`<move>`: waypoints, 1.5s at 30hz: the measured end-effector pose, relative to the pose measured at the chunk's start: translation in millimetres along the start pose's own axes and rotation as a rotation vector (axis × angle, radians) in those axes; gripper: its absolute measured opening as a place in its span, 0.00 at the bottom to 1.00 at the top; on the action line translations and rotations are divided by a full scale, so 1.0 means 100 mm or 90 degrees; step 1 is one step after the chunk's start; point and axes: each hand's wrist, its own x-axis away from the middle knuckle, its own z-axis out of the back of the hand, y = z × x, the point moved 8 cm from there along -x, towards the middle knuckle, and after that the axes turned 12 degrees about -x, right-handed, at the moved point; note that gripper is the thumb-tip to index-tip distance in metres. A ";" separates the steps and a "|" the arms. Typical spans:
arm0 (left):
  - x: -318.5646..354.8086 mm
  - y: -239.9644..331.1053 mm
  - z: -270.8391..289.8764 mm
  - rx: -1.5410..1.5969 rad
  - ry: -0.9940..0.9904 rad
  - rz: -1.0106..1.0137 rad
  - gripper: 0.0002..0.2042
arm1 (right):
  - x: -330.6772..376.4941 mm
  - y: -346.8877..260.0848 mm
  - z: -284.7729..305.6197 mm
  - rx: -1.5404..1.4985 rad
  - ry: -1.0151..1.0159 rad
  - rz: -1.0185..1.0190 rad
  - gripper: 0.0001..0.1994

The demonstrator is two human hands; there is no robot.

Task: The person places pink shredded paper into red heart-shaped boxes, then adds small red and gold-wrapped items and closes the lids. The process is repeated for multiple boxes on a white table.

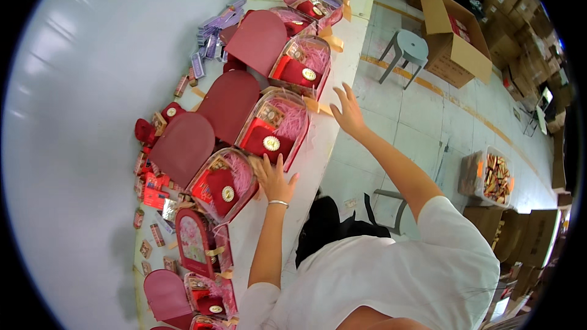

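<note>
A long pale table is seen running from the lower left toward the top of the view, set against a plain white wall. A row of open arch-shaped gift boxes is laid along the table's outer edge, each with a dark red lid folded back toward the wall and pink shredded paper inside. The left hand is spread flat, fingers apart, on the rim of one gift box near the table's outer edge; a thin bracelet is worn on that wrist. The right hand is held open with fingers splayed, nothing gripped, just beside the outer edge of the table next to a further gift box. Small red packets and purple slips are scattered along the wall side of the table. Beyond the table's outer edge a light tiled floor with a yellow line is seen, on which a grey stool, an open cardboard carton and a clear bin of small packets are placed. More brown cartons are stacked at the right.
</note>
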 end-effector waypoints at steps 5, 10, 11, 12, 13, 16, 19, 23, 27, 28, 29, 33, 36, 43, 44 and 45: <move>-0.27 0.12 -0.10 -0.026 0.137 0.092 0.19 | -1.25 0.42 -0.31 0.110 -0.061 0.107 0.27; -0.47 0.32 -0.11 0.064 0.144 0.171 0.11 | -2.41 0.78 -0.82 0.194 -0.141 0.287 0.29; -0.46 0.32 -0.16 0.078 0.124 0.191 0.11 | -2.52 0.89 -0.97 0.195 -0.217 0.256 0.28; -0.50 0.32 -0.15 0.081 0.109 0.203 0.11 | -2.61 0.98 -1.08 0.202 -0.249 0.257 0.25; -0.51 0.33 -0.14 0.085 0.095 0.213 0.11 | -2.70 1.08 -1.15 0.210 -0.280 0.259 0.23; -0.57 0.35 -0.16 0.092 0.104 0.236 0.12 | -2.86 1.21 -1.26 0.211 -0.302 0.324 0.23; -0.71 0.39 -0.23 0.160 0.117 0.283 0.12 | -3.01 1.35 -1.21 0.207 -0.306 0.310 0.19; -0.95 0.61 -0.17 0.025 0.162 0.281 0.11 | -3.24 1.49 -1.20 0.225 -0.307 0.283 0.13; -1.18 0.59 -0.36 0.074 0.166 0.337 0.12 | -3.38 1.63 -1.23 0.230 -0.273 0.286 0.11; -1.24 0.58 -0.40 0.071 0.161 0.342 0.12 | -3.45 1.68 -1.29 0.237 -0.270 0.298 0.11; -1.31 0.58 -0.45 0.069 0.155 0.347 0.13 | -3.53 1.75 -1.33 0.244 -0.268 0.311 0.11; -1.81 0.61 -0.50 0.089 0.198 0.358 0.12 | -3.88 2.01 -1.35 0.288 -0.266 0.315 0.11; -2.16 0.68 -0.50 0.102 0.195 0.364 0.12 | -4.24 2.10 -1.26 0.268 -0.301 0.333 0.14; -2.13 0.68 -0.09 0.000 0.194 0.358 0.17 | -4.54 2.11 -1.14 0.277 -0.331 0.338 0.27; -1.98 0.68 0.07 0.012 0.234 0.397 0.15 | -4.44 1.77 -1.06 0.155 -0.305 0.347 0.24; -1.68 0.56 0.08 0.014 0.280 0.464 0.14 | -4.24 1.36 -0.99 0.076 -0.229 0.339 0.17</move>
